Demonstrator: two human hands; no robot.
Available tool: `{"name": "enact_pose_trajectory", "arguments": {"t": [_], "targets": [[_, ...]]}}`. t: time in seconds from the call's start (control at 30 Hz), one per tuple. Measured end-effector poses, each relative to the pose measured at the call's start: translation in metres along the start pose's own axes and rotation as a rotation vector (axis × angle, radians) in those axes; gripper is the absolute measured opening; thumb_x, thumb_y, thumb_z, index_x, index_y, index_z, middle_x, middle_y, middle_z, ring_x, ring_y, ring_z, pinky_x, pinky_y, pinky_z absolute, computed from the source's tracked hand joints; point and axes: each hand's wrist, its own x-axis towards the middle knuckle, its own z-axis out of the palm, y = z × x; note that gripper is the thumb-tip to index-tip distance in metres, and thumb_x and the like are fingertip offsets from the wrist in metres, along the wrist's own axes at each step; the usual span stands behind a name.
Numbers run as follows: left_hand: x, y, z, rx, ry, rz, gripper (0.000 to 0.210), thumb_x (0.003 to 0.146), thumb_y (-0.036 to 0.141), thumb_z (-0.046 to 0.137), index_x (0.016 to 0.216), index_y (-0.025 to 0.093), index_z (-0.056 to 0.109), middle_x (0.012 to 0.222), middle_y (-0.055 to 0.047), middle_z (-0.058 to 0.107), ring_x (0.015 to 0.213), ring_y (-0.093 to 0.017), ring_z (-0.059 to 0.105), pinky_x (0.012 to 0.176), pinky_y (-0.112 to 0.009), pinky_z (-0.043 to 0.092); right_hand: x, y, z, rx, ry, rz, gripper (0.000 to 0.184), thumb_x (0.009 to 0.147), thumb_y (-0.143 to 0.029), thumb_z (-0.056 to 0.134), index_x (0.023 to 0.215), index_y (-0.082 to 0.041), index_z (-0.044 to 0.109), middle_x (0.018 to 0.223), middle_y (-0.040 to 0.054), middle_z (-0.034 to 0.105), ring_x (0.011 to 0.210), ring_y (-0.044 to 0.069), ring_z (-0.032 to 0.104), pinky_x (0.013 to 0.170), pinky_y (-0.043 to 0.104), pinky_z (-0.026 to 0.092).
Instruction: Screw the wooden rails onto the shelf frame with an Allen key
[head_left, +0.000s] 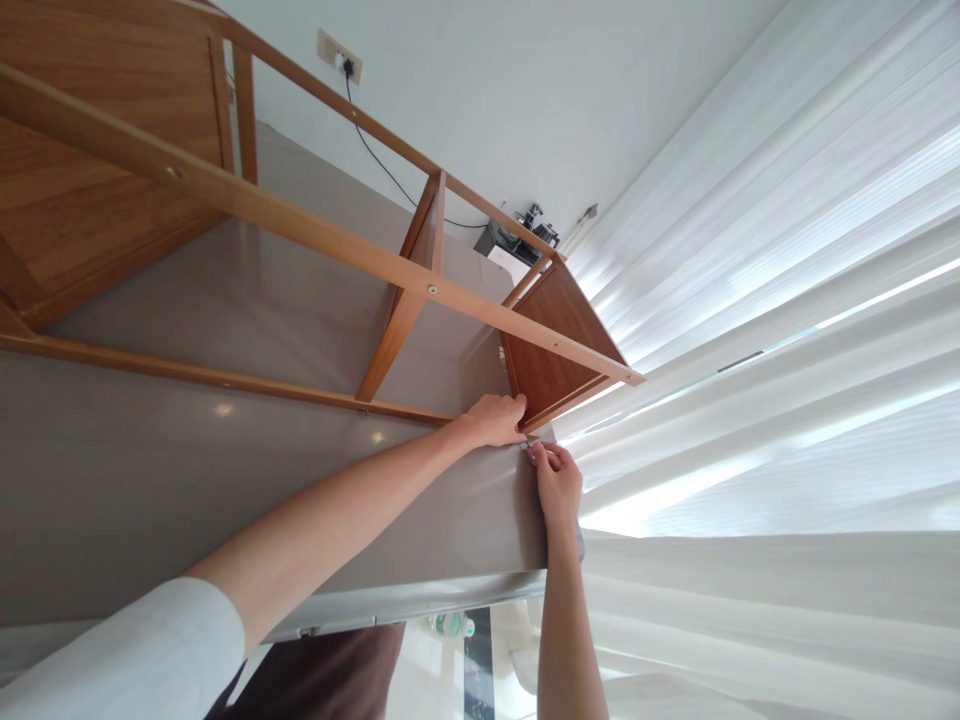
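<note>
A wooden shelf frame (pixel 330 247) with long rails, a middle divider and end panels lies on a grey table (pixel 315 470). At its lower right corner, my left hand (pixel 493 420) is closed around the end of the bottom rail (pixel 405 411), close to the right end panel (pixel 555 340). Just to the right, my right hand (pixel 559 480) pinches a small thin piece against that same corner. Too little of the piece shows to name it. A round metal fastener (pixel 432 289) sits in the nearer upper rail above the divider.
White curtains (pixel 787 420) hang close along the right side. Behind the frame are a wall socket (pixel 340 56) with a black cable (pixel 375 160) and some dark equipment (pixel 517 238). A plastic bottle (pixel 450 625) is below the table's front edge.
</note>
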Motion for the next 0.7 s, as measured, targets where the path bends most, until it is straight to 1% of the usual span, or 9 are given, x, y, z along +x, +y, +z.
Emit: {"name": "enact_pose_trajectory", "arguments": {"t": [0.13, 0.3, 0.4, 0.57, 0.7], "targets": [[0.000, 0.000, -0.001, 0.001, -0.004, 0.006, 0.051, 0.083, 0.057, 0.057, 0.114, 0.018, 0.050, 0.107, -0.014, 0.069, 0.096, -0.031, 0.068, 0.077, -0.037, 0.052, 0.002, 0.001, 0.000, 0.077, -0.025, 0.038, 0.045, 0.083, -0.061, 0.057, 0.094, -0.018, 0.065, 0.085, 0.0091, 0.076, 0.082, 0.025, 0.071, 0.073, 0.033, 0.050], [-0.001, 0.000, -0.002, -0.003, -0.009, 0.005, 0.050, 0.083, 0.057, 0.057, 0.114, 0.018, 0.050, 0.108, -0.014, 0.069, 0.097, -0.031, 0.068, 0.077, -0.037, 0.052, -0.001, 0.001, 0.000, 0.086, -0.001, 0.031, 0.040, 0.084, -0.058, 0.057, 0.095, -0.019, 0.062, 0.085, 0.0080, 0.076, 0.081, 0.024, 0.071, 0.073, 0.033, 0.050], [-0.001, 0.000, -0.002, -0.009, -0.013, -0.002, 0.052, 0.083, 0.059, 0.057, 0.115, 0.018, 0.050, 0.109, -0.014, 0.069, 0.096, -0.030, 0.068, 0.076, -0.036, 0.052, -0.004, 0.002, 0.000, 0.046, 0.038, 0.005, 0.038, 0.086, -0.057, 0.055, 0.095, -0.020, 0.061, 0.085, 0.0070, 0.075, 0.079, 0.023, 0.070, 0.071, 0.032, 0.049], [-0.002, 0.000, -0.002, -0.019, -0.021, -0.010, 0.055, 0.084, 0.061, 0.055, 0.118, 0.018, 0.049, 0.110, -0.014, 0.069, 0.096, -0.030, 0.068, 0.077, -0.036, 0.051, -0.009, -0.002, 0.004, -0.084, 0.100, -0.067, 0.035, 0.087, -0.055, 0.053, 0.096, -0.022, 0.061, 0.090, 0.0055, 0.073, 0.071, 0.020, 0.065, 0.069, 0.032, 0.046], [-0.002, 0.001, -0.004, -0.024, -0.027, -0.008, 0.056, 0.084, 0.063, 0.054, 0.117, 0.018, 0.049, 0.108, -0.014, 0.069, 0.095, -0.030, 0.068, 0.076, -0.037, 0.052, -0.012, -0.008, 0.005, -0.176, 0.103, -0.147, 0.032, 0.091, -0.051, 0.047, 0.098, -0.023, 0.061, 0.092, 0.0051, 0.072, 0.079, 0.022, 0.064, 0.070, 0.032, 0.044]]}}
